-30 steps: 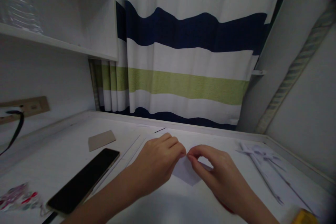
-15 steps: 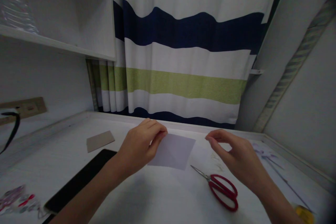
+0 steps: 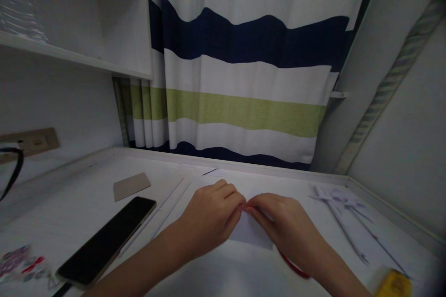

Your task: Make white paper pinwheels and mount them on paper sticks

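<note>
A pale lilac sheet of paper [image 3: 252, 234] hangs just above the white table, pinched along its upper edge by both hands. My left hand [image 3: 212, 216] is closed on it, and my right hand [image 3: 289, 222] grips it from the other side, fingertips meeting fingertips. Much of the sheet is hidden behind the fingers. Under my right hand lies a pair of scissors [image 3: 294, 267]; only part of a red handle shows, the rest being covered by the hand and paper.
Left of my arm lies a black phone [image 3: 108, 243], with a grey card [image 3: 131, 186] behind it and small trinkets [image 3: 33, 264] nearer the edge. Pale ribbon-like strips [image 3: 343, 198] and a yellow object [image 3: 393, 283] are at right. A striped curtain [image 3: 244, 111] hangs behind.
My right hand has moved left and closed on the paper beside my left hand. My left hand has shifted right and lower with the sheet, uncovering more of the phone.
</note>
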